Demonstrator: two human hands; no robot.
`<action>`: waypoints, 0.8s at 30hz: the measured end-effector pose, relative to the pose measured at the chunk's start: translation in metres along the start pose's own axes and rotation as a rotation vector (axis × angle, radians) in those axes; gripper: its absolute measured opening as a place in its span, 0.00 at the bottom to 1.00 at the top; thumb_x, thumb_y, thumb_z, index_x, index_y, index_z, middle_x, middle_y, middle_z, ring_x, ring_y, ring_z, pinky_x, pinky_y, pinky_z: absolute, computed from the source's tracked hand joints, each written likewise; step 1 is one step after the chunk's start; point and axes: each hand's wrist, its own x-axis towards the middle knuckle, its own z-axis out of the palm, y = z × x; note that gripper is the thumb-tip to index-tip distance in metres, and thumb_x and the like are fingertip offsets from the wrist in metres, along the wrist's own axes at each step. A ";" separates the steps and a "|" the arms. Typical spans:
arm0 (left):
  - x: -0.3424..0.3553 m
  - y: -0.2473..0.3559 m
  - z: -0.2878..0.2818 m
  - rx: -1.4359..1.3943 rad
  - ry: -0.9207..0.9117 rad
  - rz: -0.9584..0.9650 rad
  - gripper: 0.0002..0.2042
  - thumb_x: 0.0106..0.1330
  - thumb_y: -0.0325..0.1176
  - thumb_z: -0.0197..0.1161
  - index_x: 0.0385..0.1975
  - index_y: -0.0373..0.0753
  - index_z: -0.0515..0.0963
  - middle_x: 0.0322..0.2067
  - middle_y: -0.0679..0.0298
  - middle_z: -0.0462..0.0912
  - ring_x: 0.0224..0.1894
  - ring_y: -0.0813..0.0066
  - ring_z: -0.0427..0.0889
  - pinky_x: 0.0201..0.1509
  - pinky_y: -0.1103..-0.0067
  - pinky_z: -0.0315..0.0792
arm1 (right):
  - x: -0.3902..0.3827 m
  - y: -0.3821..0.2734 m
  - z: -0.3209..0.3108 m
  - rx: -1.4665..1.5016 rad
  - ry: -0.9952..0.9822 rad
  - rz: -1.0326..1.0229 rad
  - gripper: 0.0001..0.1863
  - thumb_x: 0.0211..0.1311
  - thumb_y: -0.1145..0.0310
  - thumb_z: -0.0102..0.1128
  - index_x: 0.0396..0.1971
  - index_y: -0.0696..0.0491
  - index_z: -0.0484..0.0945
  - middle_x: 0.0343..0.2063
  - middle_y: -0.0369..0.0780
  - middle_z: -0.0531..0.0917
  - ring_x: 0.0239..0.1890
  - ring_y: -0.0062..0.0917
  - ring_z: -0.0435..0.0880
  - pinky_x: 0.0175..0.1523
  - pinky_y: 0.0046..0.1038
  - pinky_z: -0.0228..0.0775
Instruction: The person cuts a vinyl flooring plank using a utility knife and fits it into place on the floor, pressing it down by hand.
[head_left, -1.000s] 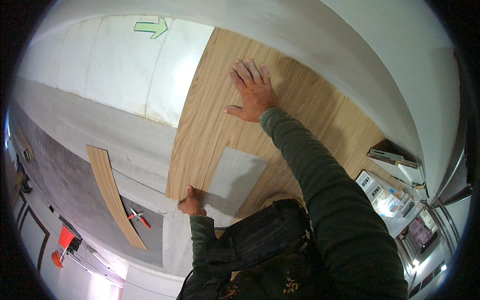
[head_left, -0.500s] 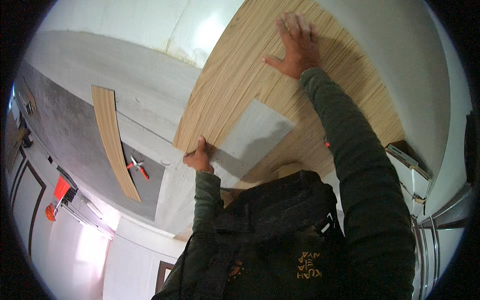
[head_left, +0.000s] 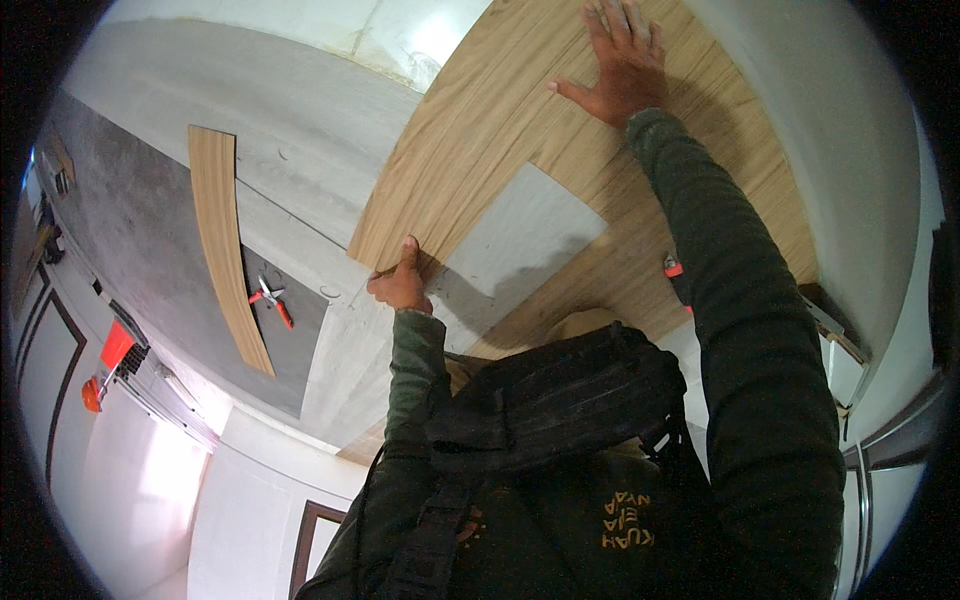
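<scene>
My right hand (head_left: 625, 70) lies spread on the light oak-look flooring planks (head_left: 730, 130) at the upper right. My left hand (head_left: 400, 285) grips the lower end of a long plank (head_left: 425, 180) by its edge, thumb on top, beside a grey bare rectangle (head_left: 530, 225) framed by the planks. Left of that, a loose narrow plank (head_left: 225, 250) lies on grey flooring, with red-handled pliers or snips (head_left: 272, 298) beside it. A red and black tool (head_left: 675, 275), partly hidden, sits by my right forearm.
A white curved wall (head_left: 850, 180) borders the planks on the right, with stacked boards (head_left: 835, 350) below. A white patch (head_left: 390, 40) is at the top. An orange object (head_left: 120, 345) and a panelled white door (head_left: 45, 350) stand at the lower left.
The view has shifted, so floor, planks and both hands appear higher in the picture. The red and black tool has come into view by my right forearm. Both hands stay on the planks.
</scene>
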 end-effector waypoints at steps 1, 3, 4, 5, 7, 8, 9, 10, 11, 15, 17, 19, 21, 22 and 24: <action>0.007 -0.006 -0.002 0.003 -0.006 0.015 0.47 0.42 0.40 0.83 0.54 0.23 0.56 0.52 0.44 0.69 0.49 0.58 0.77 0.51 0.67 0.78 | 0.000 0.000 -0.002 -0.002 -0.001 -0.006 0.58 0.43 0.36 0.67 0.68 0.59 0.55 0.70 0.50 0.52 0.73 0.49 0.46 0.73 0.54 0.35; 0.007 -0.007 -0.001 0.042 0.016 0.021 0.47 0.41 0.41 0.83 0.54 0.23 0.56 0.51 0.44 0.70 0.48 0.58 0.78 0.49 0.66 0.79 | -0.002 0.000 -0.005 -0.001 -0.015 -0.008 0.58 0.43 0.36 0.67 0.68 0.59 0.55 0.70 0.50 0.52 0.73 0.49 0.45 0.73 0.54 0.35; 0.007 -0.008 -0.001 0.076 0.047 0.015 0.47 0.41 0.41 0.83 0.53 0.23 0.57 0.51 0.44 0.70 0.48 0.58 0.78 0.49 0.66 0.79 | -0.002 -0.002 -0.007 0.005 -0.024 -0.005 0.58 0.43 0.36 0.67 0.68 0.59 0.55 0.70 0.50 0.52 0.73 0.49 0.45 0.73 0.54 0.35; 0.006 -0.007 0.000 0.109 0.077 0.011 0.47 0.41 0.41 0.83 0.53 0.23 0.57 0.51 0.44 0.71 0.49 0.58 0.78 0.49 0.66 0.79 | -0.002 -0.003 -0.009 0.011 -0.031 -0.001 0.58 0.44 0.36 0.67 0.68 0.59 0.55 0.70 0.50 0.51 0.73 0.49 0.45 0.73 0.55 0.35; 0.010 -0.011 -0.001 0.140 0.083 0.002 0.47 0.41 0.41 0.83 0.53 0.23 0.57 0.50 0.44 0.72 0.49 0.58 0.77 0.49 0.66 0.80 | 0.000 -0.001 -0.008 -0.003 -0.029 -0.006 0.58 0.43 0.36 0.67 0.68 0.59 0.55 0.70 0.51 0.51 0.72 0.50 0.45 0.73 0.55 0.35; 0.010 -0.008 0.000 0.155 0.087 -0.002 0.47 0.41 0.42 0.83 0.52 0.22 0.57 0.49 0.44 0.72 0.49 0.59 0.77 0.49 0.66 0.80 | 0.001 -0.002 -0.008 -0.009 -0.027 -0.009 0.58 0.43 0.36 0.67 0.68 0.59 0.55 0.70 0.51 0.51 0.72 0.50 0.45 0.73 0.56 0.35; 0.010 -0.007 -0.001 0.145 0.071 -0.009 0.47 0.41 0.42 0.83 0.52 0.23 0.57 0.50 0.44 0.71 0.51 0.57 0.76 0.52 0.66 0.78 | 0.001 -0.003 -0.009 0.001 -0.038 -0.004 0.57 0.45 0.38 0.67 0.68 0.59 0.55 0.70 0.51 0.51 0.73 0.50 0.45 0.73 0.55 0.35; 0.008 -0.005 -0.002 0.133 0.056 -0.017 0.47 0.41 0.43 0.83 0.52 0.23 0.57 0.50 0.43 0.70 0.52 0.56 0.75 0.55 0.65 0.76 | 0.000 -0.005 -0.012 0.010 -0.048 -0.001 0.55 0.47 0.39 0.66 0.68 0.59 0.55 0.71 0.50 0.51 0.73 0.49 0.46 0.73 0.54 0.34; 0.006 -0.003 -0.002 0.119 0.043 -0.023 0.48 0.41 0.44 0.83 0.52 0.23 0.56 0.50 0.43 0.68 0.53 0.55 0.74 0.57 0.64 0.74 | 0.003 -0.007 -0.013 0.021 -0.056 -0.001 0.54 0.48 0.40 0.66 0.68 0.60 0.55 0.71 0.50 0.51 0.73 0.48 0.46 0.74 0.53 0.33; 0.002 0.000 -0.001 0.142 0.029 0.014 0.51 0.38 0.49 0.83 0.53 0.23 0.57 0.53 0.41 0.65 0.55 0.52 0.72 0.59 0.62 0.72 | 0.001 0.005 0.016 -0.034 0.211 -0.084 0.54 0.45 0.34 0.66 0.67 0.53 0.59 0.67 0.46 0.59 0.70 0.44 0.52 0.70 0.54 0.40; 0.002 0.002 -0.001 0.293 0.070 0.000 0.52 0.37 0.51 0.83 0.54 0.23 0.58 0.54 0.39 0.64 0.56 0.51 0.71 0.60 0.61 0.71 | 0.000 0.006 0.017 -0.014 0.206 -0.072 0.54 0.45 0.34 0.66 0.66 0.53 0.59 0.67 0.46 0.59 0.70 0.44 0.52 0.70 0.54 0.39; 0.001 0.005 0.000 0.386 0.106 -0.024 0.53 0.37 0.53 0.82 0.55 0.24 0.57 0.54 0.39 0.63 0.57 0.49 0.69 0.60 0.60 0.69 | 0.002 0.006 0.019 -0.015 0.226 -0.070 0.56 0.39 0.32 0.67 0.65 0.52 0.62 0.67 0.44 0.60 0.70 0.44 0.53 0.68 0.58 0.42; 0.002 0.003 0.000 0.441 0.146 -0.011 0.53 0.36 0.55 0.82 0.53 0.24 0.60 0.52 0.39 0.67 0.55 0.48 0.71 0.59 0.60 0.70 | 0.004 0.004 0.014 -0.026 0.206 -0.061 0.56 0.39 0.32 0.67 0.65 0.52 0.62 0.67 0.45 0.60 0.70 0.45 0.53 0.68 0.58 0.42; 0.004 -0.002 0.000 0.449 0.172 0.016 0.52 0.35 0.57 0.82 0.51 0.23 0.62 0.50 0.39 0.71 0.53 0.49 0.74 0.57 0.61 0.72 | 0.004 0.002 0.011 -0.034 0.177 -0.053 0.55 0.41 0.33 0.67 0.66 0.52 0.60 0.68 0.46 0.59 0.71 0.45 0.52 0.69 0.57 0.41; 0.006 -0.003 0.000 0.467 0.199 0.031 0.51 0.33 0.58 0.82 0.50 0.23 0.64 0.48 0.38 0.74 0.51 0.49 0.77 0.56 0.62 0.73 | 0.005 -0.002 0.009 -0.066 0.124 -0.032 0.54 0.44 0.34 0.66 0.66 0.53 0.59 0.68 0.47 0.58 0.71 0.45 0.51 0.70 0.56 0.40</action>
